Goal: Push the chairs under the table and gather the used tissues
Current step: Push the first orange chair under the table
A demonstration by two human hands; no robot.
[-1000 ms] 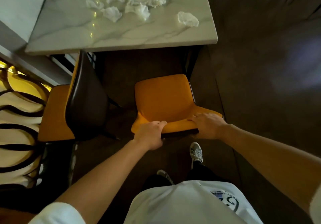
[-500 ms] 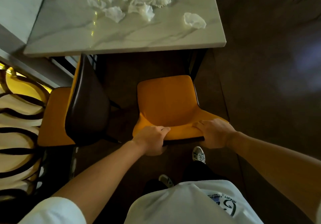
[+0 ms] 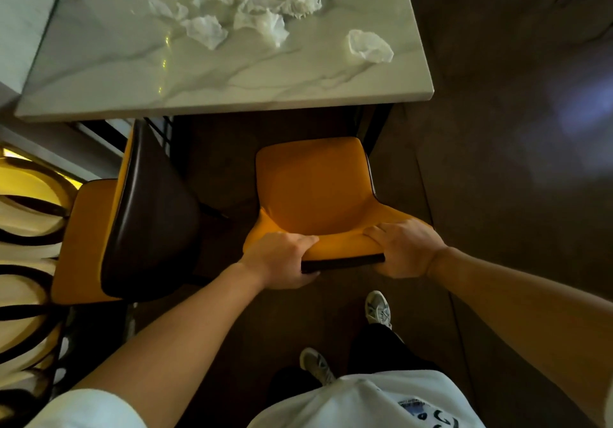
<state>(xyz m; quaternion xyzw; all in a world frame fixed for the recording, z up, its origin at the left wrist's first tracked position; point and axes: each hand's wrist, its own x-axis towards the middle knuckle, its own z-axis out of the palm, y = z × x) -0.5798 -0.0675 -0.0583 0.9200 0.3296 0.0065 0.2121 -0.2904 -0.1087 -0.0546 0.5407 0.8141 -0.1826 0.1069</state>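
Gripping the top edge of the backrest, both hands hold the orange chair [image 3: 313,192] that faces the marble table [image 3: 109,72]. The left hand [image 3: 282,258] is closed over the backrest's left portion, fingers curled over the front and thumb beneath the dark rear edge. The right hand [image 3: 403,248] is closed on the right portion, fingers laid over the orange upholstery and palm against the rear edge.

The chair has a smooth orange seat and inner backrest, moulded as one shell, with a dark outer back that shows as a thin black band between the hands. Its seat lies just in front of the table's near edge, not under the top; the seat's front edge sits close to the dark table leg [image 3: 374,129].

A second chair [image 3: 146,215] of the same type stands at the table's near-left corner, turned sideways, with its glossy dark brown back facing the first chair and its orange seat beyond.

On the table top, crumpled white tissues [image 3: 252,12] lie in a loose cluster toward the far side. One separate tissue [image 3: 370,46] lies near the table's right edge, apart from the cluster.

Below the table, on the dark floor [image 3: 497,178], two grey sneakers [image 3: 378,308] are visible behind the held chair.
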